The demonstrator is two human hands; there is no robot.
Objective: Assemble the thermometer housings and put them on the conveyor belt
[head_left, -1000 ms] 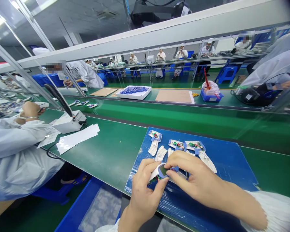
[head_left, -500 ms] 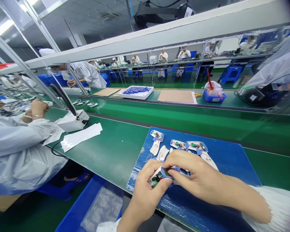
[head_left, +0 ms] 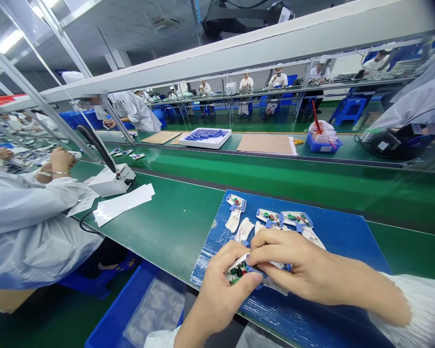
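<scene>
My left hand (head_left: 221, 292) is closed around a white-and-blue handheld device housing (head_left: 238, 271), thumb on the near side and fingers over the far side. Green, red and black parts show inside its open half. My right hand (head_left: 297, 266) pinches the housing's blue end from the right, its fingertips bent over it; they hide what they press on. Beyond the hands lie similar open housings: one at the upper left (head_left: 236, 203), one in the middle (head_left: 269, 217) and one to its right (head_left: 297, 220). All rest on a blue board (head_left: 342, 237), some partly behind my right hand.
Left of the board, white paper strips (head_left: 125, 204) and a white box with a black flexible neck (head_left: 112, 181) lie on the green table (head_left: 174, 220). A co-worker's sleeve (head_left: 25, 208) is at the left. Across stand a white tray (head_left: 205, 140) and blue basket (head_left: 324, 144).
My right fingers have curled further over the blue end, covering the dark part that showed between my hands. The left hand keeps its hold, and the other housings lie where they were.
</scene>
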